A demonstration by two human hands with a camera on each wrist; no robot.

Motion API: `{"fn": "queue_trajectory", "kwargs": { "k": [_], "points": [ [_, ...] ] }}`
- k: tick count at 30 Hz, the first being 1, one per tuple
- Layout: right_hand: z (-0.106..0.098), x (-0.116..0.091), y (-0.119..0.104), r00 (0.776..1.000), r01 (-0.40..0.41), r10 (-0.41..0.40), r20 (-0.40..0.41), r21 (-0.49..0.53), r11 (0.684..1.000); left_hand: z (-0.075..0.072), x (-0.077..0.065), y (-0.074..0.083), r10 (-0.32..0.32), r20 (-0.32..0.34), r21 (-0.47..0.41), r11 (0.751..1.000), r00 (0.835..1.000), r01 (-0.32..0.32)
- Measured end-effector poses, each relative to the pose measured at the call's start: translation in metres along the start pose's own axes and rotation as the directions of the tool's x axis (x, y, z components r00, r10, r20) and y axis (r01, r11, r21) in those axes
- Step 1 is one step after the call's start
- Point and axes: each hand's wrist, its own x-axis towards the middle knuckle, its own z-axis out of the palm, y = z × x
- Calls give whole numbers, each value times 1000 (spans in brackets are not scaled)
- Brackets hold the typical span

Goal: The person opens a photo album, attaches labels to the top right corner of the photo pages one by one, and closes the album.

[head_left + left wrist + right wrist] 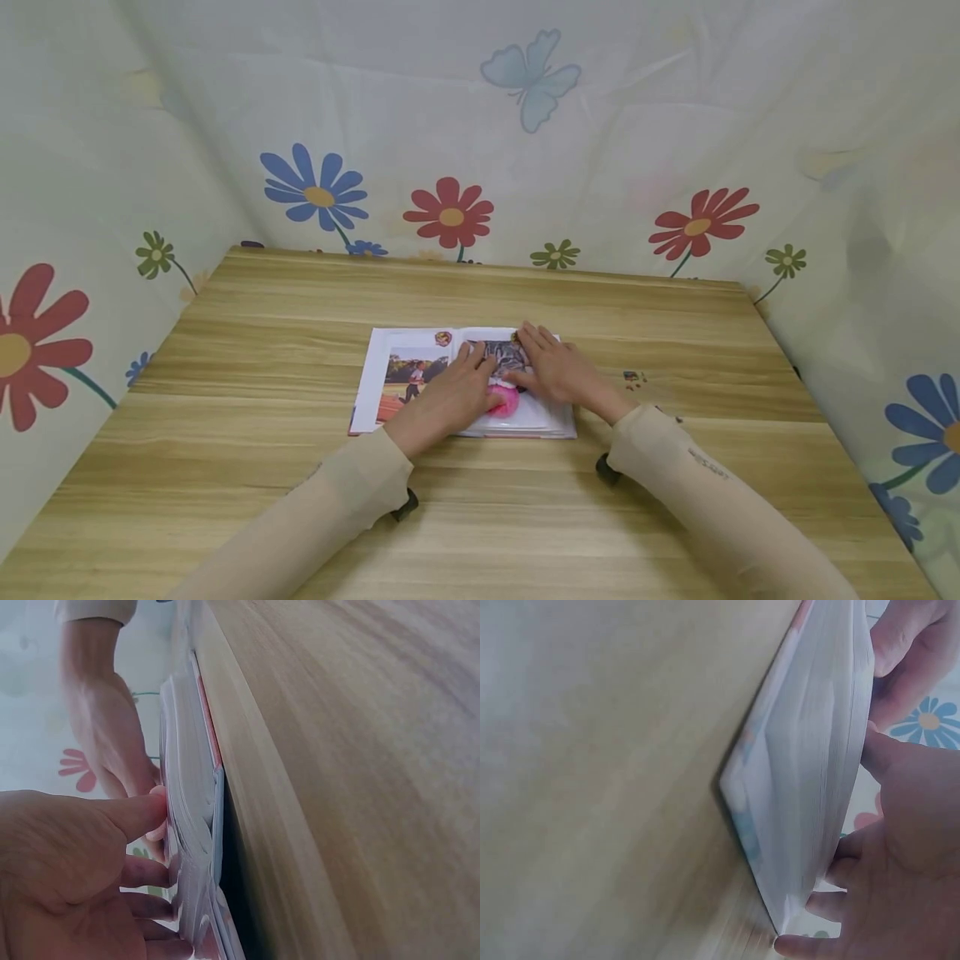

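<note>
One open photo album (pixel 540 417) lay on the table (pixel 487 517), directly beneath two hands. The left hand (pixel 450 396) reached over from the near left, its extended fingers touching the left part of the right page; the right hand (pixel 566 375) spread extended fingers across that page's right part. Neither gripped anything. Two photos showed: a running figure (pixel 415 379) on the left page, a grey picture (pixel 504 356) between the hands. One pink round patch (pixel 504 403) lay nearer, by the left thumb.
</note>
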Motion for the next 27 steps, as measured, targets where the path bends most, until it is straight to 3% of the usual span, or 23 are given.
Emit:
{"fn": "queue_trajectory", "kwargs": {
  "k": [13, 21, 27],
  "points": [
    [-2, 13, 14, 997, -63, 66, -28, 85, 994, -1, 1, 2, 5, -1, -5, 1000, 1000, -5],
    [-16, 0, 18, 996, 11, 10, -86, 229, 973, -1, 2, 2, -17, 21, -6, 1000, 1000, 17],
    [-12, -16, 7, 991, 72, -54, -120, 156, 985, -1, 2, 1, -21, 18, -5, 1000, 1000, 21]
  ]
}}
